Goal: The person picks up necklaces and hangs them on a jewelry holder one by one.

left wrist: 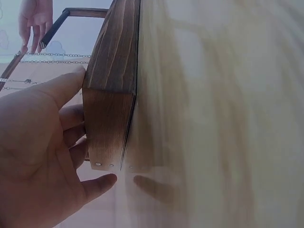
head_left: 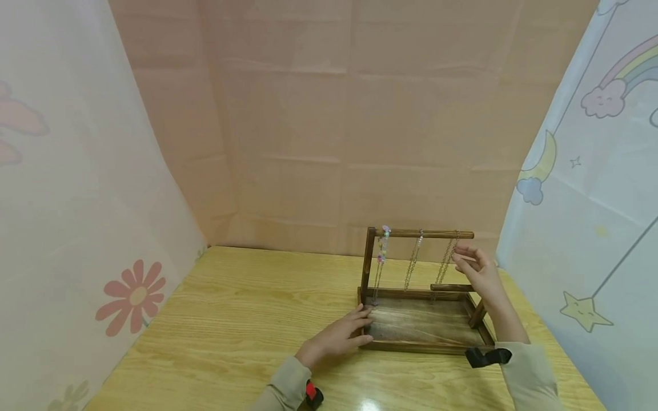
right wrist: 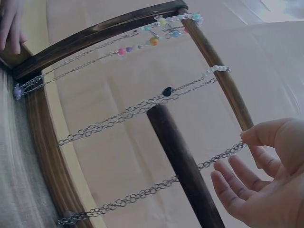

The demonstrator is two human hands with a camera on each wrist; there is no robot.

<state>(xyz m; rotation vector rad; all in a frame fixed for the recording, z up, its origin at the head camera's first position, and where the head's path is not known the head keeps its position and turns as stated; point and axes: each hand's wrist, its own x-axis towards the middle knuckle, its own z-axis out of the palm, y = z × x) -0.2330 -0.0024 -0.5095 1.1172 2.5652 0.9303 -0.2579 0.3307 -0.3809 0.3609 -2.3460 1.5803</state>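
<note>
A dark wooden jewelry stand (head_left: 426,346) with a shallow tray base stands on the table. From its upper bar (head_left: 442,234) hang a necklace with colorful beads (head_left: 381,251), a chain with pearl-like beads (head_left: 413,262) and, at the right, a plain metal chain necklace (right wrist: 142,194). My right hand (head_left: 478,271) is beside that chain just below the bar, thumb tip right at the chain's top in the right wrist view, other fingers loosely bent. At the tray's left front corner, my left hand (head_left: 336,337) rests against the wood with its fingers spread.
A shorter, lower bar (head_left: 452,287) stands on a post at the stand's right, under my right hand. The light wooden table (head_left: 247,319) extends to the left. A plain backdrop (head_left: 288,125) hangs behind, and patterned curtains (head_left: 606,228) flank the sides.
</note>
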